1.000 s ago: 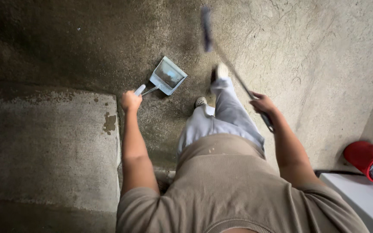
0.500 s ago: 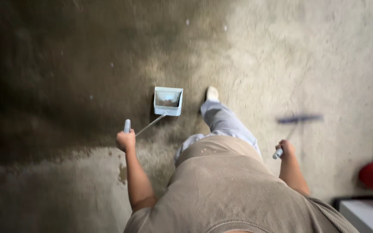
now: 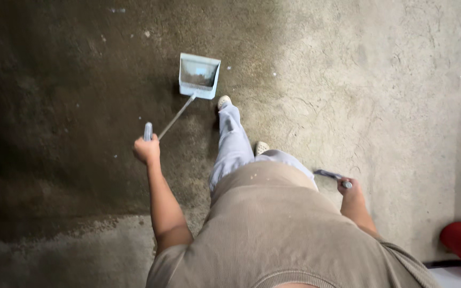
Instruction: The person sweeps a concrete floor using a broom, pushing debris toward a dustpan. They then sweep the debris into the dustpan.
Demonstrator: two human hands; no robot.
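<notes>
We judge the sweeping partly done: our left hand (image 3: 146, 150) grips the dustpan (image 3: 199, 75), dirt already inside, our right hand (image 3: 351, 191) grips the broom handle (image 3: 331, 175), and specks remain on the far floor (image 3: 81, 80).

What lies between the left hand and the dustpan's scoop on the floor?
In the head view, only the dustpan's thin slanted handle rod runs from the left hand to the scoop; the concrete floor beneath looks bare.
</notes>
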